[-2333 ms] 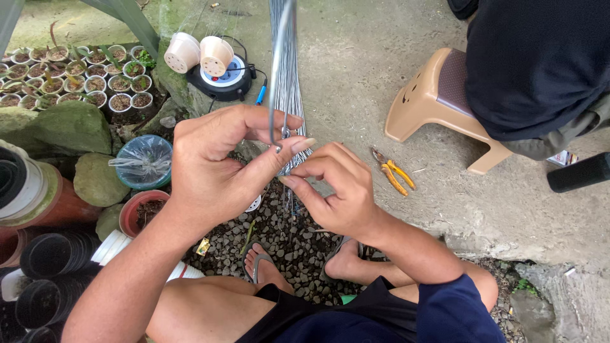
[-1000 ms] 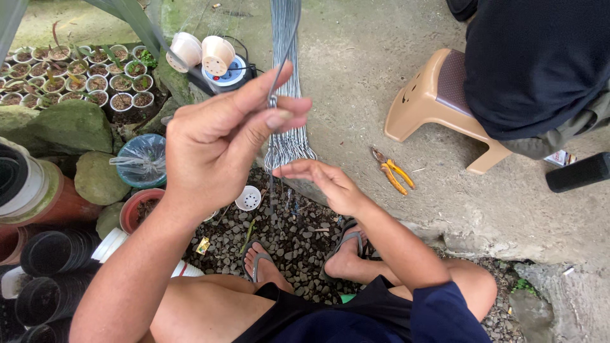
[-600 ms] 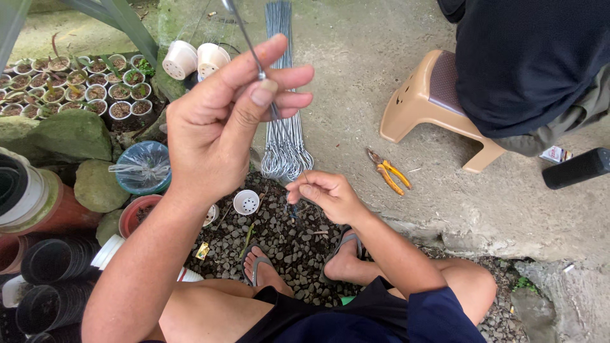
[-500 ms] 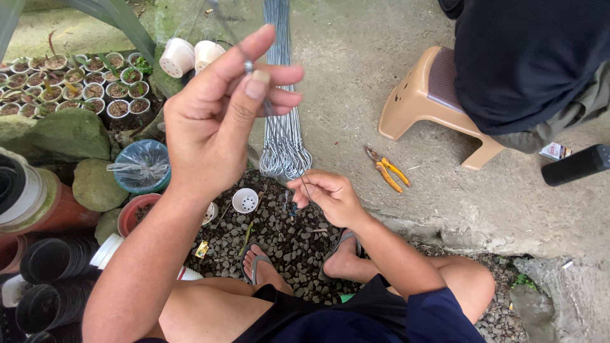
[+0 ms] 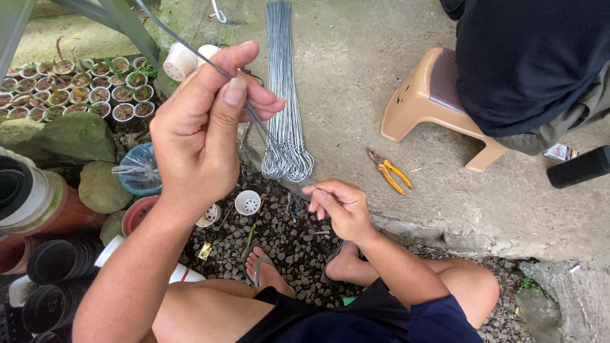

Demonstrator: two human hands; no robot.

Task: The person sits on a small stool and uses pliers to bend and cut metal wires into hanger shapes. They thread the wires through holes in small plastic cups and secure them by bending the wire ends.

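Observation:
My left hand (image 5: 203, 130) is raised in front of me, thumb and fingers pinched on a single thin grey wire (image 5: 190, 49) that slants from the upper left down to the right. A bundle of straight grey wires (image 5: 283, 76) with looped ends lies on the concrete just beyond it. My right hand (image 5: 340, 206) is low, near the bundle's looped ends, with its fingers curled and pinched together, seemingly on the wire's lower end. My bare legs and sandalled feet are below, on gravel.
Yellow-handled pliers (image 5: 389, 171) lie right of the bundle. Another person in dark clothes (image 5: 527, 57) sits on a tan plastic stool (image 5: 426, 98). A small white pot (image 5: 248, 203) sits on gravel. Seedling pots (image 5: 82, 89), stones (image 5: 57, 136) and stacked black pots (image 5: 44, 279) fill the left.
Both hands were together at the bundle. My left hand has drawn one wire up and away from it, while my right hand dropped down to the looped ends.

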